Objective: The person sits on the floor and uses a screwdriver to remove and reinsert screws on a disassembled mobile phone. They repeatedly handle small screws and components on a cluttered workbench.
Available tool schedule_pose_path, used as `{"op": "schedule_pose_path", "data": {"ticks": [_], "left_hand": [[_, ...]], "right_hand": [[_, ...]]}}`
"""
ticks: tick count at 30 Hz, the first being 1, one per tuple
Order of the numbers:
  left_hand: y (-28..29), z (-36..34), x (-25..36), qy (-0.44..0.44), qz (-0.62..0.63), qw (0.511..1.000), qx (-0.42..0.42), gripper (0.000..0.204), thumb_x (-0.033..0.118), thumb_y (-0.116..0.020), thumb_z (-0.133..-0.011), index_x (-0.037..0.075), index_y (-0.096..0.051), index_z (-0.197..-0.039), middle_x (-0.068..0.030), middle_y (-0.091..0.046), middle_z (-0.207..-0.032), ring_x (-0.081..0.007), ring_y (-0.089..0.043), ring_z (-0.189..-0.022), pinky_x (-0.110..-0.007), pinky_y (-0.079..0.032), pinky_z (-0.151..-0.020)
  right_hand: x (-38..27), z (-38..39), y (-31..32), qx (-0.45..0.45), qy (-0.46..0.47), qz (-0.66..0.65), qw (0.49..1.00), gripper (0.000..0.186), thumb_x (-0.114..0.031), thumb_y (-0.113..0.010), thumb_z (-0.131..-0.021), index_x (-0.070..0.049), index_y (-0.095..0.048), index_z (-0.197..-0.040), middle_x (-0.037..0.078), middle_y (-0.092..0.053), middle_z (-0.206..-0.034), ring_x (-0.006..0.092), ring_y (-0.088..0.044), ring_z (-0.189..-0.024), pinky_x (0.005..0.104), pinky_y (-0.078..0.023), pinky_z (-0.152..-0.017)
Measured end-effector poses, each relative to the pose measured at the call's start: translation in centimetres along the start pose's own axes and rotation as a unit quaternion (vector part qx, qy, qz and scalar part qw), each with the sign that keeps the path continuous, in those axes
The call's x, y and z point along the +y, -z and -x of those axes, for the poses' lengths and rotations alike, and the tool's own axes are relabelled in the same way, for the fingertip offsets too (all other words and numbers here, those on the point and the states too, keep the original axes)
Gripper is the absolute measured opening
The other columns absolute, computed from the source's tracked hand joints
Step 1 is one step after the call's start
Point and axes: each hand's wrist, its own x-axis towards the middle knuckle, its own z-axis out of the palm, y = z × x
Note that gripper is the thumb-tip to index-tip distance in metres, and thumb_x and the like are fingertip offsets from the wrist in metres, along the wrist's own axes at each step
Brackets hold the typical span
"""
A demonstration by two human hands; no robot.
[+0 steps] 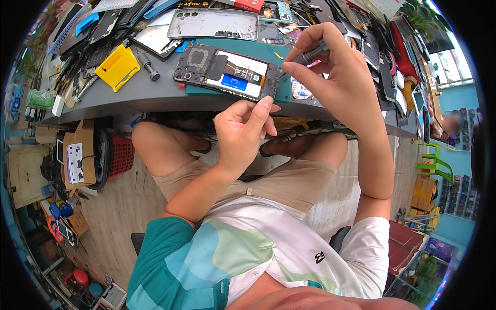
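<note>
An opened black phone [196, 67] with exposed battery, ribbon cable and blue tab lies on a teal mat [270, 50] near the desk's front edge. My left hand [243, 124] grips its lower right corner, thumb on the frame, other fingers curled. Above the phone's right end, my right hand [333, 77] pinches a grey cylindrical screwdriver [314, 53]; whether its tip touches the phone is hidden. A silver phone back cover [212, 25] lies behind the phone. To the left are a yellow plastic holder [116, 67] and another grey screwdriver [148, 66].
Piles of phone parts [103, 28] crowd the grey desk [137, 98]. Below left stand an open cardboard box [85, 144] and red basket [120, 157]. At right are a green chair [434, 163] and, farther back, a person [448, 124], partly visible.
</note>
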Motion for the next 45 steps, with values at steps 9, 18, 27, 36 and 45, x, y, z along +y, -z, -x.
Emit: {"op": "schedule_pose_path", "data": {"ticks": [9,18,27,36,45], "left_hand": [[0.0,0.0,-0.1,-0.006,0.004,1.000,0.000,0.032,0.021,-0.073,-0.106,-0.003,-0.072,-0.085,-0.0179,-0.079,-0.087,-0.0121,-0.066,-0.057,-0.024,-0.043,-0.050],[0.0,0.0,-0.1,-0.010,0.003,1.000,-0.002,0.033,0.021,-0.073,-0.106,-0.003,-0.071,-0.085,-0.0177,-0.079,-0.087,-0.0125,-0.066,-0.057,-0.024,-0.044,-0.050],[0.1,0.1,-0.3,-0.002,0.019,1.000,-0.001,0.032,0.020,-0.074,-0.107,-0.004,-0.071,-0.086,-0.0191,-0.080,-0.091,-0.0132,-0.066,-0.057,-0.025,-0.044,-0.050],[0.0,0.1,-0.3,-0.009,0.022,1.000,-0.004,0.032,0.020,-0.073,-0.107,-0.005,-0.072,-0.088,-0.0187,-0.080,-0.092,-0.0130,-0.066,-0.058,-0.025,-0.043,-0.050],[-0.1,0.1,-0.2,-0.010,0.024,1.000,0.002,0.031,0.020,-0.073,-0.107,-0.005,-0.072,-0.088,-0.0187,-0.080,-0.092,-0.0121,-0.065,-0.057,-0.024,-0.043,-0.049]], "right_hand": [[0.0,0.1,0.0,-0.007,0.009,0.008,1.000,0.035,-0.003,-0.086,-0.091,0.000,-0.062,-0.117,0.006,-0.074,-0.104,0.0117,-0.075,-0.089,0.0265,-0.062,-0.074],[-0.1,-0.1,0.0,-0.016,0.012,0.048,0.999,0.037,-0.008,-0.089,-0.090,-0.001,-0.062,-0.114,0.008,-0.074,-0.102,0.0130,-0.075,-0.085,0.0269,-0.061,-0.070],[-0.9,-1.6,-0.7,0.000,0.169,0.121,0.978,0.041,-0.022,-0.091,-0.087,-0.003,-0.058,-0.104,0.009,-0.069,-0.079,0.0244,-0.068,-0.061,0.0357,-0.052,-0.057],[-1.0,-1.3,-0.2,-0.029,0.023,0.206,0.978,0.039,-0.020,-0.089,-0.089,-0.005,-0.058,-0.106,0.010,-0.071,-0.082,0.0247,-0.069,-0.065,0.0362,-0.052,-0.059],[-0.8,-0.8,-0.5,-0.034,0.021,0.243,0.969,0.044,-0.021,-0.090,-0.088,-0.006,-0.058,-0.114,0.009,-0.074,-0.094,0.0252,-0.073,-0.073,0.0366,-0.054,-0.063]]}}
